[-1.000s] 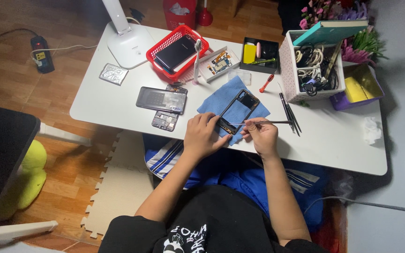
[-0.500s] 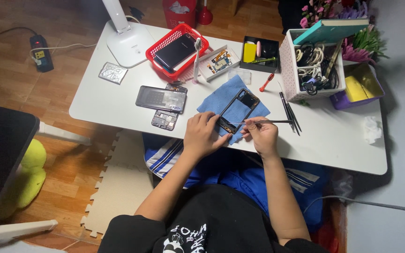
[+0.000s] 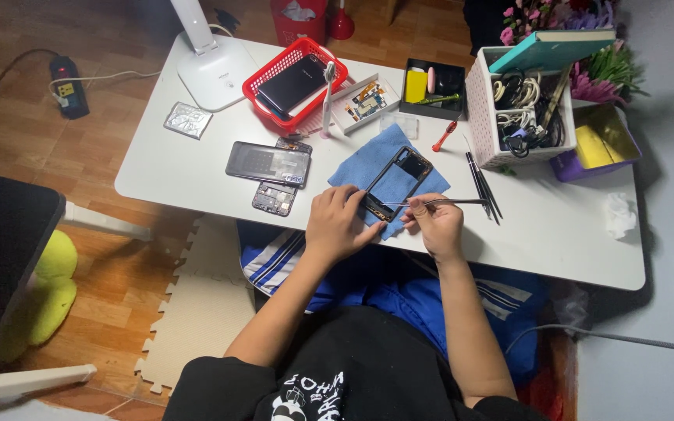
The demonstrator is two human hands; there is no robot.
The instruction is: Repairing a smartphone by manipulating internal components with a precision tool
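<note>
A black phone frame [image 3: 396, 183] lies on a blue cloth [image 3: 372, 160] near the front edge of the white table [image 3: 555, 226]. My left hand [image 3: 338, 224] presses down on the frame's near end. My right hand [image 3: 433, 224] pinches metal tweezers [image 3: 438, 203], and their tips reach toward the frame's lower right side. Left of the cloth a dark phone back cover [image 3: 268, 163] rests partly over a phone board [image 3: 277, 193].
A red basket [image 3: 263, 75] with a black phone, a white lamp base [image 3: 216, 70], a small parts tray [image 3: 367, 101], a black tray [image 3: 431, 82], a red screwdriver [image 3: 441, 136], thin tools [image 3: 481, 183], a cable-filled box [image 3: 520, 117] and a tissue [image 3: 619, 214] share the table.
</note>
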